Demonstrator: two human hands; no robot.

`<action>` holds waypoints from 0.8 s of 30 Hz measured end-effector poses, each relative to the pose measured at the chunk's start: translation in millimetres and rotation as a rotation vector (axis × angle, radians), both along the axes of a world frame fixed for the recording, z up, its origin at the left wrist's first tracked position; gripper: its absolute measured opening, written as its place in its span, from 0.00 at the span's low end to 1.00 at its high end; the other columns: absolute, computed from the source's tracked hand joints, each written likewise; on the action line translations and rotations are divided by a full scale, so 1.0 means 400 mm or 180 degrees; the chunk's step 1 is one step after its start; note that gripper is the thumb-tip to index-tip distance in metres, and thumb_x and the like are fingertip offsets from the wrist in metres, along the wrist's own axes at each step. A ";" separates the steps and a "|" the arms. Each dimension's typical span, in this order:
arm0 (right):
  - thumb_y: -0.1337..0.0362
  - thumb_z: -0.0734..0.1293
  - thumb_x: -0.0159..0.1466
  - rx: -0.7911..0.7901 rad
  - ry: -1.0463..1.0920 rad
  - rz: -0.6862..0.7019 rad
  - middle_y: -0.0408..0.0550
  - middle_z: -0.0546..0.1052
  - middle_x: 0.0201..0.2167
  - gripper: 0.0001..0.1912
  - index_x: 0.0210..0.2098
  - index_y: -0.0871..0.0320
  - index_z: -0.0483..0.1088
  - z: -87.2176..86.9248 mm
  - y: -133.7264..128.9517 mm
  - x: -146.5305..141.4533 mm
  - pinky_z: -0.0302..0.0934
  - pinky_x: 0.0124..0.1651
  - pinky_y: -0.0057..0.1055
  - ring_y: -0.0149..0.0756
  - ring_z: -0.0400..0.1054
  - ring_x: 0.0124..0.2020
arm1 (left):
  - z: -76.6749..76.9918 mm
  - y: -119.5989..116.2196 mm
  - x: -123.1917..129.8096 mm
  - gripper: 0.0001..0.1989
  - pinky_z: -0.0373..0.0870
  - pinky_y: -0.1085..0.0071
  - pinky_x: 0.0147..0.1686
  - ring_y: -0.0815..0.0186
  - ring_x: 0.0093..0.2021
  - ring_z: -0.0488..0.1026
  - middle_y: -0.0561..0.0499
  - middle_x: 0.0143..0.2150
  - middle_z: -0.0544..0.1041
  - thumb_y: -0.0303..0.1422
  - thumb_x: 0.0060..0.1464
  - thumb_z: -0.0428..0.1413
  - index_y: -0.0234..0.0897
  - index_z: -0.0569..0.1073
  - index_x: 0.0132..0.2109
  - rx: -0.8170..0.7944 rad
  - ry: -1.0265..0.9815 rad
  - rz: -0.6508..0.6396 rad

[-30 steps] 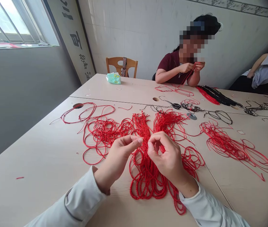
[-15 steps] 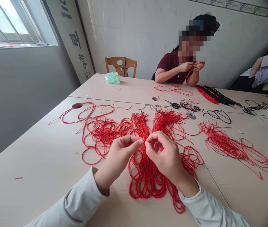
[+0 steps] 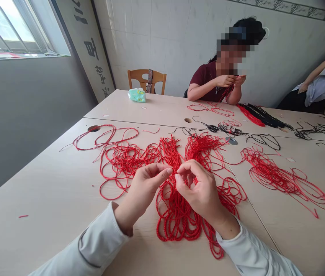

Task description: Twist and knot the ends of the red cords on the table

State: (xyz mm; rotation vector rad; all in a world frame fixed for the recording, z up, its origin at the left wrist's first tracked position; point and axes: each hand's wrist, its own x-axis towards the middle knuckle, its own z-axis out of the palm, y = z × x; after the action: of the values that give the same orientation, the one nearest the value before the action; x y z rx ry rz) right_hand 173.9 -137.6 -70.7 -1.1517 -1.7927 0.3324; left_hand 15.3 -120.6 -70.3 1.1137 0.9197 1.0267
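Both my hands hover over a bundle of red braided cords (image 3: 176, 218) on the table, fingertips close together near its upper part. Thumb and forefinger of my left hand (image 3: 147, 188) are pinched; what they hold is too small to make out against the red cords. My right hand (image 3: 199, 188) is also pinched, its fingers curled, and anything between its fingertips is hidden in the same way. Beside my left hand lies a loose tangle of red cord (image 3: 124, 159). Behind my right hand spreads a second red bundle (image 3: 201, 147).
More red cord (image 3: 283, 178) lies at the right. Black scissors (image 3: 212, 128), black cords (image 3: 265, 115) and a green packet (image 3: 137, 95) are farther back on the table (image 3: 50, 188). Across it a person (image 3: 204, 82) handles red cord; another person (image 3: 323, 84) is at far right.
My fingertips have moved slightly apart. The person opposite has lowered the red cord a little, and the person at the far right has shifted an arm.
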 end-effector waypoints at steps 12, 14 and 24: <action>0.69 0.62 0.63 -0.1139 0.1117 0.0709 0.38 0.66 0.26 0.04 0.32 0.55 0.65 0.002 0.003 0.009 0.57 0.29 0.25 0.28 0.59 0.26 | -0.011 0.007 -0.004 0.10 0.62 0.75 0.35 0.72 0.31 0.64 0.55 0.29 0.72 0.38 0.54 0.62 0.35 0.76 0.32 -0.0095 -0.0221 0.0042; 0.71 0.62 0.62 -0.0933 0.0866 0.0661 0.38 0.66 0.27 0.05 0.32 0.55 0.64 -0.001 0.004 0.007 0.58 0.31 0.26 0.28 0.59 0.27 | -0.016 0.009 -0.004 0.10 0.62 0.75 0.36 0.72 0.31 0.64 0.55 0.29 0.71 0.38 0.54 0.62 0.36 0.76 0.33 -0.0138 -0.0281 0.0072; 0.70 0.62 0.63 -0.0777 0.0717 0.0497 0.39 0.66 0.26 0.04 0.32 0.56 0.65 0.001 0.000 -0.001 0.57 0.30 0.26 0.28 0.60 0.26 | -0.014 0.009 -0.004 0.10 0.62 0.73 0.37 0.71 0.31 0.64 0.55 0.30 0.71 0.39 0.53 0.62 0.35 0.76 0.34 -0.0143 -0.0340 0.0177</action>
State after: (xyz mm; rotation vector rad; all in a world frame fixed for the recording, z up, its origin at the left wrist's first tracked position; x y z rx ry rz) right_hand 173.6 -137.5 -70.2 -1.0933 -1.6774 0.7609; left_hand 13.8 -117.0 -75.9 0.9912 0.8879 1.0955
